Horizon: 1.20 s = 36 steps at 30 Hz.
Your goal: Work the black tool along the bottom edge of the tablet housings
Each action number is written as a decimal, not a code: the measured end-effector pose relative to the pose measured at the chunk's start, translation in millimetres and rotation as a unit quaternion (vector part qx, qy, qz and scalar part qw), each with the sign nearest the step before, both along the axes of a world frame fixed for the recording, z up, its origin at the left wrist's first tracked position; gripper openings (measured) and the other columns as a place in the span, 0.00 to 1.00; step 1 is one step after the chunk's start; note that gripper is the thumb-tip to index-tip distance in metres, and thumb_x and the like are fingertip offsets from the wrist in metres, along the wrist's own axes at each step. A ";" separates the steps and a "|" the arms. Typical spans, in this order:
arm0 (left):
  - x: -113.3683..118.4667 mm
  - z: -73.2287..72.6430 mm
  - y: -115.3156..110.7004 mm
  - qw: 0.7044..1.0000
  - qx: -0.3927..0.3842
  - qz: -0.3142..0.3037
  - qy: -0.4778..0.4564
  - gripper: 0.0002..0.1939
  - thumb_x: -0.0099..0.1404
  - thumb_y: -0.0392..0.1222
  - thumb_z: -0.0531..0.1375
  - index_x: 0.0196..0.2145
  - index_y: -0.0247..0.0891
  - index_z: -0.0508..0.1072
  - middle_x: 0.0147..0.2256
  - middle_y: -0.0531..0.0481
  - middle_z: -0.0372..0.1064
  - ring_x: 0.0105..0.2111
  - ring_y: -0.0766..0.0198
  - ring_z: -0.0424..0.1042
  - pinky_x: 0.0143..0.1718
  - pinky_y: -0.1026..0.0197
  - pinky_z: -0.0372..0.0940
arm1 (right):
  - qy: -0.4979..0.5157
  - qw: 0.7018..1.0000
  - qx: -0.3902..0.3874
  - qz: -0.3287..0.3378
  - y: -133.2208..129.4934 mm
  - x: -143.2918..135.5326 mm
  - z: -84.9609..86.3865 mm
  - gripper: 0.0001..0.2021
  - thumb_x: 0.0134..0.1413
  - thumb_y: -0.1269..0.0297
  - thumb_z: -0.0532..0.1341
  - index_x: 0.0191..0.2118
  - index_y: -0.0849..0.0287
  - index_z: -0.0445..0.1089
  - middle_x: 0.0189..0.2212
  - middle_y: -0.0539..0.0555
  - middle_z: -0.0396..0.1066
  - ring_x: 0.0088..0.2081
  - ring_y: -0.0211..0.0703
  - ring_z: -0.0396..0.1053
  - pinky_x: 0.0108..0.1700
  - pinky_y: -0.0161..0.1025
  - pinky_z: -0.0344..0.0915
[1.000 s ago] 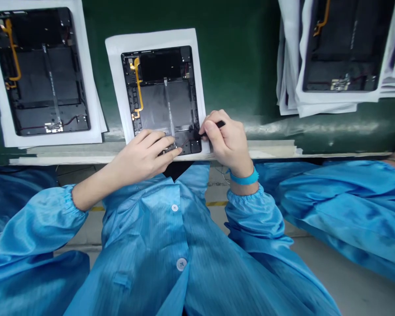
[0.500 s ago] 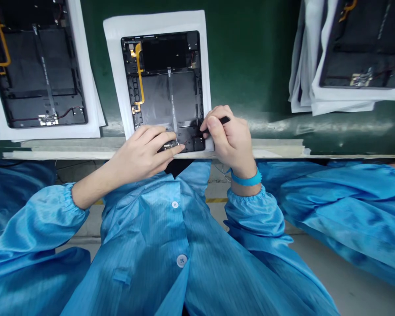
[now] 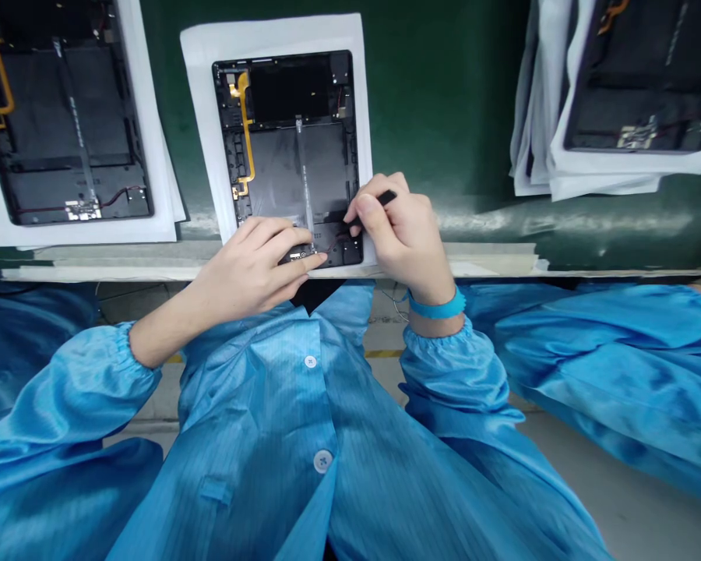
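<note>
With the open tablet (image 3: pixel 328 167) at the frame's upper centre, the left hand (image 3: pixel 260 261), fingers loosely apart, should steady its lower edge while the right hand (image 3: pixel 402 234), clamped on a black tool (image 3: pixel 388 198), presses lightly.

Cool, moderate light spreads a whitish glare along the near part of the green worktop (image 3: pixel 479 224) and a sheen over the blue coat (image 3: pixel 262 405), while the dark tablet casing (image 3: pixel 276 165) hides fine detail and blue cloth (image 3: pixel 613 362) at the right edge looks soft and stretched.

Device shell (image 3: pixel 99 86) far left; white sheets (image 3: pixel 542 140) right; co-worker's blue garment (image 3: pixel 611 351)
</note>
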State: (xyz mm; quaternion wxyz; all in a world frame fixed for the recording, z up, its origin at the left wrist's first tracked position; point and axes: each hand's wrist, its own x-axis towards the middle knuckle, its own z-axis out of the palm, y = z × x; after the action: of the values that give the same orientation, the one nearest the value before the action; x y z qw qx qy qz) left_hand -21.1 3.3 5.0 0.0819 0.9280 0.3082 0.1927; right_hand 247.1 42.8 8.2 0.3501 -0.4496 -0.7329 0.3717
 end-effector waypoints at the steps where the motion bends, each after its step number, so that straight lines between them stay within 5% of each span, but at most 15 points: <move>1: 0.0 -0.3 0.1 1.000 -0.001 0.000 -0.005 0.16 0.83 0.40 0.59 0.64 0.43 0.79 0.59 0.39 0.79 0.59 0.45 0.75 0.55 0.42 0.72 | -0.008 1.000 -0.005 0.016 2.2 -0.9 2.3 0.27 0.81 0.36 0.52 0.36 0.51 0.73 0.31 0.50 0.73 0.40 0.48 0.74 0.62 0.56 0.72; 13: 1.9 -1.9 -0.9 0.997 0.070 0.004 0.017 0.15 0.86 0.41 0.56 0.63 0.41 0.77 0.56 0.41 0.80 0.57 0.49 0.77 0.53 0.46 0.73 | -0.012 0.996 -0.034 0.083 26.3 -1.7 -10.4 0.31 0.78 0.33 0.54 0.36 0.55 0.75 0.30 0.46 0.74 0.43 0.43 0.77 0.71 0.59 0.65; 24: 4.5 0.6 -3.4 0.990 0.132 -0.005 0.043 0.15 0.81 0.34 0.61 0.62 0.36 0.79 0.56 0.40 0.82 0.56 0.49 0.80 0.54 0.48 0.75 | -0.090 0.989 -0.024 0.114 28.0 -1.5 13.0 0.28 0.81 0.36 0.49 0.37 0.50 0.71 0.24 0.49 0.71 0.38 0.50 0.76 0.67 0.61 0.68; 29: 7.3 3.8 -5.2 0.995 0.085 0.014 0.047 0.16 0.82 0.36 0.59 0.62 0.39 0.79 0.58 0.39 0.81 0.59 0.46 0.78 0.55 0.46 0.75 | -0.080 0.992 0.000 0.093 23.7 1.2 10.2 0.27 0.81 0.38 0.51 0.36 0.50 0.71 0.25 0.49 0.71 0.37 0.50 0.74 0.65 0.61 0.69; 36: 8.4 23.4 15.2 0.996 -0.087 0.005 0.019 0.17 0.86 0.43 0.55 0.55 0.37 0.83 0.51 0.38 0.78 0.52 0.45 0.77 0.51 0.45 0.73 | 0.017 0.997 0.060 -0.055 -21.3 -1.9 -2.8 0.23 0.84 0.46 0.53 0.38 0.50 0.74 0.29 0.49 0.71 0.39 0.47 0.74 0.52 0.52 0.72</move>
State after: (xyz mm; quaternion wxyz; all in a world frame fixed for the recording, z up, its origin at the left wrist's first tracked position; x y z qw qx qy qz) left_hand -12.6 18.5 28.4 0.1556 0.9194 0.3296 0.1477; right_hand 245.2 21.5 5.5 0.4087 -0.4613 -0.7218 0.3148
